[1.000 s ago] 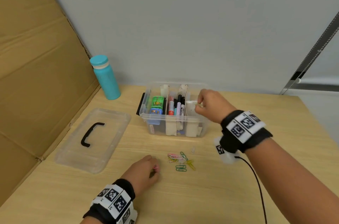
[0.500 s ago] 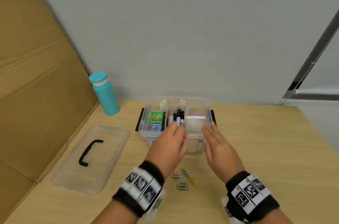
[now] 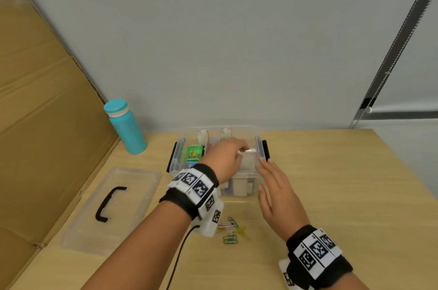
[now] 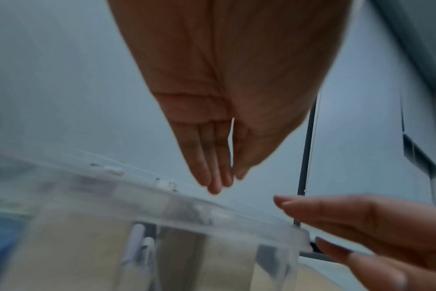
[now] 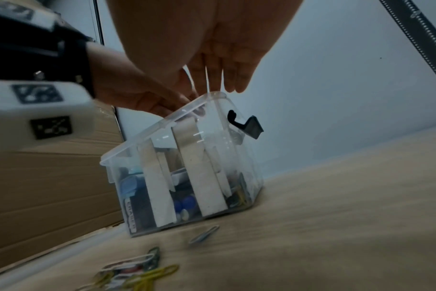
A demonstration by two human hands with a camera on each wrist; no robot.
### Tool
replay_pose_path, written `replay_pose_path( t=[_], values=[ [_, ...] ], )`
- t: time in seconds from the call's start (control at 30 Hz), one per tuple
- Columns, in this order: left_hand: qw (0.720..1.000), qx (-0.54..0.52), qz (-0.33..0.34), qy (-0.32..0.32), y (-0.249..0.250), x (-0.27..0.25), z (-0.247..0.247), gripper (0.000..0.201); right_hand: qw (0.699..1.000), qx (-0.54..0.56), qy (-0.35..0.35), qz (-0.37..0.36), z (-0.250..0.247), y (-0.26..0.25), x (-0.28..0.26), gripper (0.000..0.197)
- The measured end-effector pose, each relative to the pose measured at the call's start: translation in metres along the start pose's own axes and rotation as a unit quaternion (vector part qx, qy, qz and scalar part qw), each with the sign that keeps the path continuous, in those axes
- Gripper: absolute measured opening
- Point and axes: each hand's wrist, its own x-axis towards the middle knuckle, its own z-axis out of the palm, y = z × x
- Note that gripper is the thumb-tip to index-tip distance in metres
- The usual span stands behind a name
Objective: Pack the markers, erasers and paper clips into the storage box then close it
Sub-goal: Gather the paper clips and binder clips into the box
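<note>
Wooden counter (image 3: 355, 194) against grey wall (image 3: 237, 40), cardboard (image 3: 35, 123) leftward, my left hand (image 3: 225, 159) fingers together over box (image 3: 259, 147), right hand (image 3: 277, 192) fingers straight beside it, clips (image 3: 231, 230) loose

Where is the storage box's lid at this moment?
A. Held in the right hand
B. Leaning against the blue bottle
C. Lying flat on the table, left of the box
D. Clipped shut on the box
C: the clear lid lies flat on the table, handle up, left of the open storage box.

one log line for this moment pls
left hand: over storage box | right hand: open beside box | paper clips: on table | lid: off
</note>
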Motion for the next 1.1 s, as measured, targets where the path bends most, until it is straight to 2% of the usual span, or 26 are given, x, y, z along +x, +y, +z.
replay_pose_path(
  t=[0.07,0.13,0.2,0.27,0.33,0.4,0.47,0.53,0.63,0.73,0.83,1.0,1.1],
  values=[
    [0.997,-0.016,0.030,0.070,-0.005,-0.030,-0.001,0.024,0.999,0.025,0.031,0.001,-0.005,-0.004,-0.011,0.037],
    [0.995,-0.035,0.035,0.081,-0.016,-0.060,0.007,0.018,0.999,0.040,0.029,0.005,-0.006,-0.008,-0.022,0.028],
    [0.998,-0.037,0.003,0.050,-0.031,-0.085,0.023,0.015,0.999,0.038,-0.027,0.008,-0.002,-0.009,-0.028,0.022],
    [0.999,-0.021,-0.043,-0.016,-0.047,-0.101,0.044,0.022,0.991,0.018,-0.132,0.026,0.005,-0.008,-0.029,0.024],
    [0.993,0.003,-0.073,-0.097,-0.056,-0.107,0.063,0.043,0.967,-0.003,-0.244,0.079,0.013,-0.009,-0.025,0.049],
    [0.989,0.023,-0.072,-0.131,-0.059,-0.106,0.078,0.056,0.934,-0.027,-0.327,0.140,0.022,-0.010,-0.019,0.081],
    [0.988,0.031,-0.072,-0.129,-0.060,-0.102,0.088,0.057,0.915,-0.045,-0.364,0.170,0.031,-0.015,-0.014,0.097],
    [0.989,0.032,-0.085,-0.119,-0.061,-0.097,0.093,0.049,0.910,-0.045,-0.373,0.176,0.039,-0.019,-0.011,0.101],
    [0.990,0.018,-0.094,-0.105,-0.061,-0.095,0.094,0.032,0.914,-0.031,-0.371,0.163,0.049,-0.027,-0.013,0.089],
    [0.991,0.022,-0.097,-0.094,-0.061,-0.095,0.094,0.021,0.923,-0.028,-0.360,0.135,0.054,-0.034,-0.017,0.054],
    [0.988,0.056,-0.102,-0.100,-0.058,-0.094,0.092,0.021,0.932,-0.047,-0.343,0.105,0.055,-0.039,-0.020,0.028],
    [0.976,0.148,-0.084,-0.133,-0.052,-0.091,0.092,0.022,0.930,-0.108,-0.340,0.085,0.057,-0.043,-0.015,0.028],
    [0.972,0.164,-0.071,-0.150,-0.054,-0.090,0.094,0.027,0.928,-0.115,-0.342,0.096,0.053,-0.040,-0.013,0.024]
  ],
)
